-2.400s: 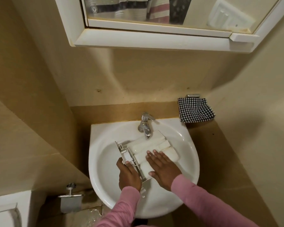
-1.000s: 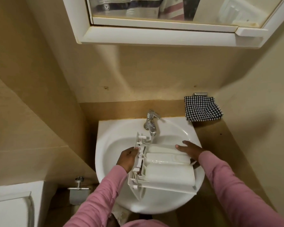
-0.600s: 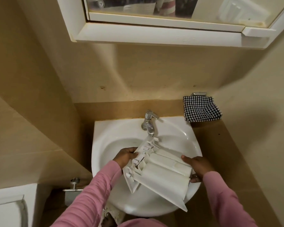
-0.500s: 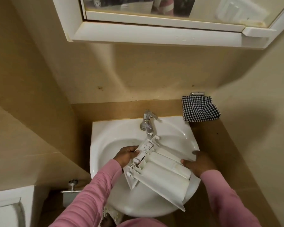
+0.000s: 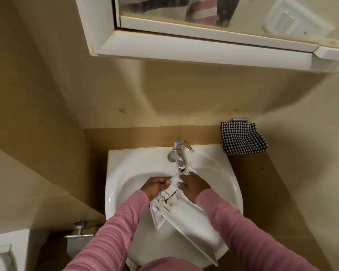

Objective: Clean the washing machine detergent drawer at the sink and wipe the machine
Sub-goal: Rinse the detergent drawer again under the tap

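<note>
The white plastic detergent drawer (image 5: 192, 220) is tilted over the white sink (image 5: 125, 173), its far end just under the chrome tap (image 5: 178, 153). My left hand (image 5: 155, 187) grips the drawer's left edge near that far end. My right hand (image 5: 194, 186) rests on top of the drawer's far part, fingers curled over it. The drawer's wide near end hangs past the sink's front rim. Both arms wear pink sleeves. I cannot tell whether water is running from the tap.
A black-and-white checked cloth (image 5: 242, 138) hangs on a wall holder right of the sink. A white mirror cabinet (image 5: 194, 49) juts out overhead. A metal paper holder (image 5: 79, 231) and a white fixture (image 5: 0, 253) sit low on the left. Beige walls close in on both sides.
My right hand moved from the drawer's right side up to its far end by the tap. The drawer tipped steeper, its near end lower. My left hand kept its hold.
</note>
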